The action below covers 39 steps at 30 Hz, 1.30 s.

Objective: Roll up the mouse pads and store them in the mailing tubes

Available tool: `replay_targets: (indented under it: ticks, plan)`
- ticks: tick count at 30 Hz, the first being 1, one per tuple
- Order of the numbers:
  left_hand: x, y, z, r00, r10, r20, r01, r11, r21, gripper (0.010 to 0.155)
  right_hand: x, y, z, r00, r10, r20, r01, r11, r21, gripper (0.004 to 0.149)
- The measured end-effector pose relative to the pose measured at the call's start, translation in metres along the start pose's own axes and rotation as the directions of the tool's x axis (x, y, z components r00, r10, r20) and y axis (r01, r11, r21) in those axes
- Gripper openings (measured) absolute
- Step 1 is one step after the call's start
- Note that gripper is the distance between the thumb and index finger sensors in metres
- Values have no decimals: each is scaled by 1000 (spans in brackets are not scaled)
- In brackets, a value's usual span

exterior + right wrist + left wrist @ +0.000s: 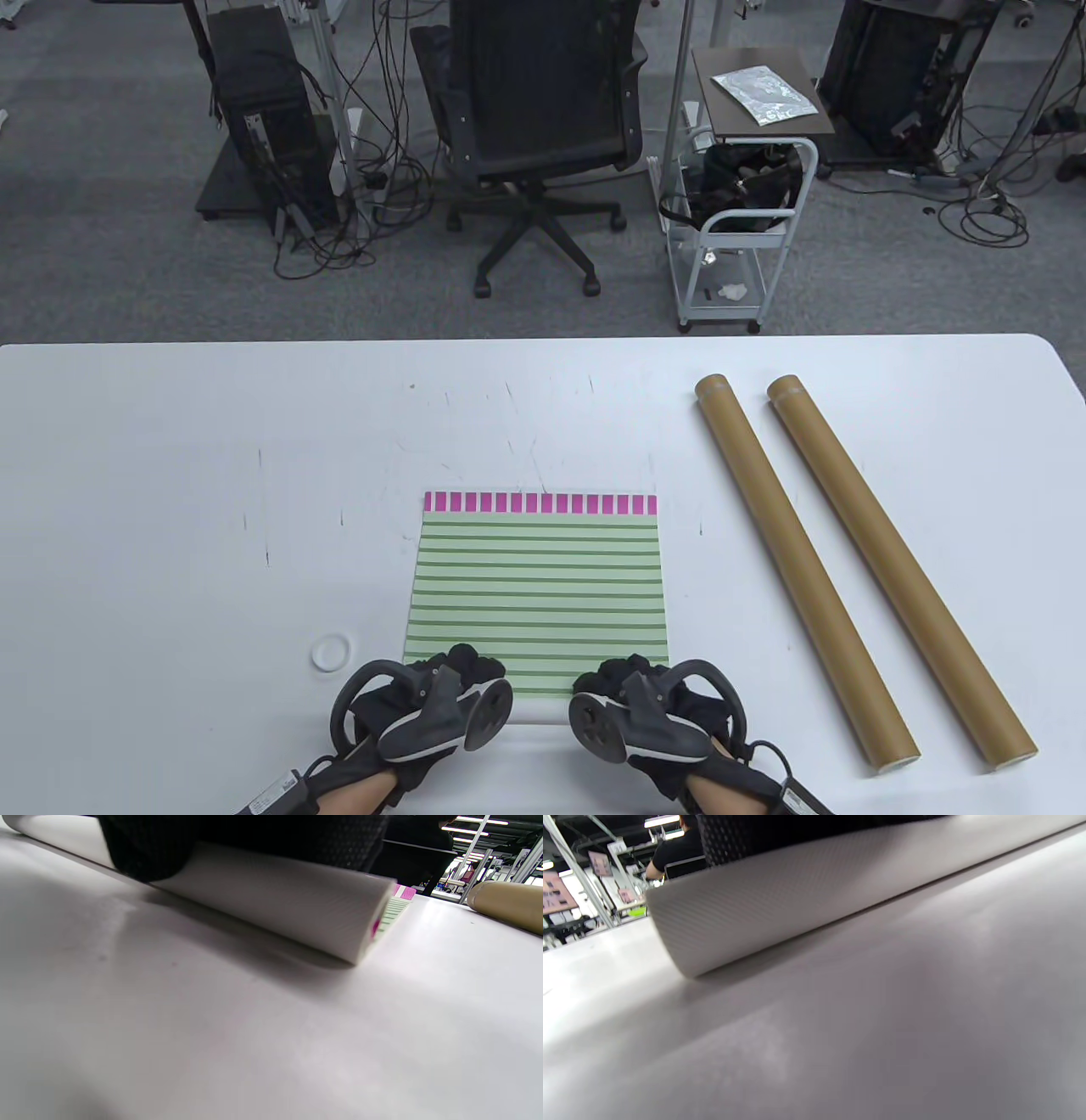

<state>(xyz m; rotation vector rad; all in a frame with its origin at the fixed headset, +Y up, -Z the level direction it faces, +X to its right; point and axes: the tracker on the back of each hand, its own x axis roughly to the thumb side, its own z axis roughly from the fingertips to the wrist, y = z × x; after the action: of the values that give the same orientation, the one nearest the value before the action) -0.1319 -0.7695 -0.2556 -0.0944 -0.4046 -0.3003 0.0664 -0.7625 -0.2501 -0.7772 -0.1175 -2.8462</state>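
Observation:
A green-striped mouse pad (536, 586) with a pink band along its far edge lies flat on the white table (170, 509). Its near edge is curled into a roll with the grey underside outward, seen in the left wrist view (780, 899) and the right wrist view (288, 908). My left hand (462, 671) rests on the roll's left part and my right hand (615, 675) on its right part, gloved fingers (144, 849) pressing on top. Two brown mailing tubes (797, 564) (891, 564) lie side by side to the right; one tube end shows in the right wrist view (505, 904).
A small white ring-shaped cap (331, 652) lies on the table left of my left hand. Beyond the table's far edge stand an office chair (534, 127) and a small cart (738, 204).

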Motion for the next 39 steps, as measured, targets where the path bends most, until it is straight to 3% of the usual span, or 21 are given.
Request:
replay_targets:
  ticks: [3,6,11,16,26,31,39]
  plan:
    - [3,3,4,999,-40,34,40,999,1,44,1,0,0,1000,4,5,-4,1000,7,54]
    - [-1,4,7,996,58,73,-52,995,-81,55,0,-2,-2,1000,0,-8,0,1000,12,53]
    - [-4,4,8,997,-37,61,37,999,-7,51,-3,-7,-4,999,-46,7,46,999,28,51]
    - [-11,2,7,994,97,41,-95,994,-47,50,-5,-7,-2,997,-72,19,71,996,45,51]
    - [-20,2,-7,990,140,-9,-140,983,-121,48,0,-6,6,997,71,19,-71,997,-2,53]
    - [-22,1,-7,992,126,-27,-128,985,-114,49,-3,-4,5,999,46,21,-46,999,9,61]
    - [-13,6,2,999,48,21,-47,998,-49,41,-9,-8,-4,999,-30,-18,30,999,-12,53]
